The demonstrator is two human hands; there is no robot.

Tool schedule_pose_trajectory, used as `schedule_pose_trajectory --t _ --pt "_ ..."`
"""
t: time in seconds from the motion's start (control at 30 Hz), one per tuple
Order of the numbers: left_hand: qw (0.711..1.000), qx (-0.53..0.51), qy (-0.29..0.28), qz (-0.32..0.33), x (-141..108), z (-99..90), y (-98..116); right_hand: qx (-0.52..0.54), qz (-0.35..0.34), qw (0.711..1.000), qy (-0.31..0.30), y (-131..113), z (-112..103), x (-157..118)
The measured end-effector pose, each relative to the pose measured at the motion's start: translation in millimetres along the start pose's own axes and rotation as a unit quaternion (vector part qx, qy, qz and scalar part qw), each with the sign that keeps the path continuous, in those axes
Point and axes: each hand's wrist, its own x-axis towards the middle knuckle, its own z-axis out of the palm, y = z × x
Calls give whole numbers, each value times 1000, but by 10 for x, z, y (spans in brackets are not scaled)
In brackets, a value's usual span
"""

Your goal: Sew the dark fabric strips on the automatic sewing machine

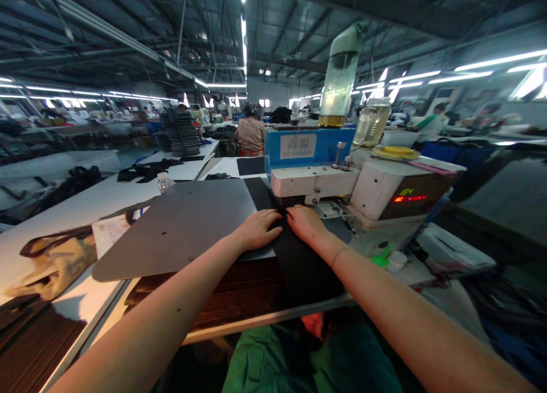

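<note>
Below the fingers and toward the body: flat, matte black strip of material (299,262), continuing past the fingertips. Left hand (257,230): palm down, thumb apart from the outstretched fingers, tips at the strip. Right hand (304,222): fingers bent close together on the strip; whether they grip it cannot be told. Left of the fingers: smooth grey sheet (188,222), corner rounded. Just beyond them: blue-and-white sewing machine (316,181). Higher, farther off: clear bottle (339,85), yellowish liquid at its base.
</note>
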Motion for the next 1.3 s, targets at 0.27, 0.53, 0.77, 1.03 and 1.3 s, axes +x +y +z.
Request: schedule_pose_trajectory --t 0.27,0.53,0.77,1.03,1.3 --pt "1000 -10 -5 10 4 -17 -8 -9 6 1000 -8 1 -2 0" --pt "999 -29 -21 20 50 -52 -61 -7 3 1000 -13 -4 -15 -1" --pt "998 -50 -17 21 143 -38 -191 -14 13 1000 -15 -32 -34 -1" --pt "999 -39 -10 12 324 -24 -394 -13 38 999 -7 -91 -32 51" --pt "995 9 32 -93 411 -22 -638 53 36 998 14 40 -37 -77"
